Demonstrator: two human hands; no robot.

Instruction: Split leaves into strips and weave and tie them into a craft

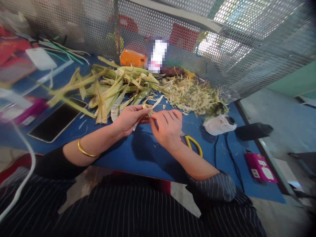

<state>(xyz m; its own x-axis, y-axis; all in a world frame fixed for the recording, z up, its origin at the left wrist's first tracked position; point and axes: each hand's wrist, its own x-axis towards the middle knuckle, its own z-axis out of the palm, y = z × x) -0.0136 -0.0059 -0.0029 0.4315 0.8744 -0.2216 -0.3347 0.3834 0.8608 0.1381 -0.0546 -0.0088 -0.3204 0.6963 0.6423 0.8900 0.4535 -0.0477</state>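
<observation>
My left hand [129, 119] pinches a pale leaf strip [147, 108] above the blue table [138, 158], its fingers closed around it. My right hand [168, 126] meets it from the right, fingertips pressed on the same strip's end. A gold bangle [85, 151] circles my left wrist. Just behind the hands lies a pile of long green-yellow leaves [108, 89], and to its right a heap of shredded pale strips [192, 93].
Yellow-handled scissors [194, 144] lie under my right wrist. A dark phone [58, 120] rests at left, a white crumpled bag [218, 124] and black cable at right, a pink box [260, 167] near the right edge. An orange packet [132, 58] stands against the perforated metal screen [247, 49].
</observation>
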